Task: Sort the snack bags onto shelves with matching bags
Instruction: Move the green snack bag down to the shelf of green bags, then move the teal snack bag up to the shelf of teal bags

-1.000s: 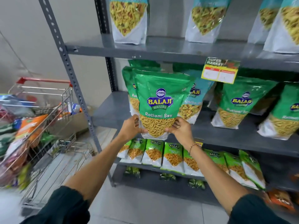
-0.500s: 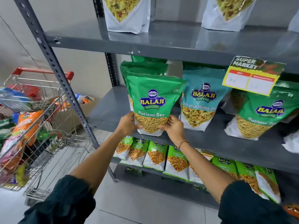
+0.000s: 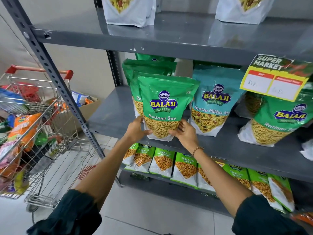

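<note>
We find the green Ratlami Sev bag [image 3: 165,106] standing upright on the grey metal middle shelf [image 3: 108,112], its glossy foil face toward us and a clear lower panel showing thin yellow strands. It stands directly in front of more green bags of the same kind [image 3: 145,68], stacked behind it and slightly to the left.

The left hand [image 3: 137,130] grips the bag's lower left corner, fingers curled round the edge. The right hand [image 3: 185,133] holds the lower right corner, fingers loosely bent against the white base gusset; a beaded bracelet [image 3: 197,149] sits on that wrist. Both forearms are bare, with dark sleeves pushed up near the elbows.

Just right of the held bag stands a teal Khatta Mitha bag [image 3: 215,102], and further right another green Ratlami bag [image 3: 277,121] leans, partly behind a yellow-bordered price tag [image 3: 274,78] hanging from the shelf above. The upper shelf [image 3: 169,38] bears white-based pouches. On the lower shelf, a row of smaller Chana Jor Garam packets [image 3: 164,161] tilts in line.

At far left we note a wire shopping trolley [image 3: 42,133] with red handle grips, heaped with assorted crinkled packets, and a cardboard box [image 3: 88,107] on the tiled floor behind it.
</note>
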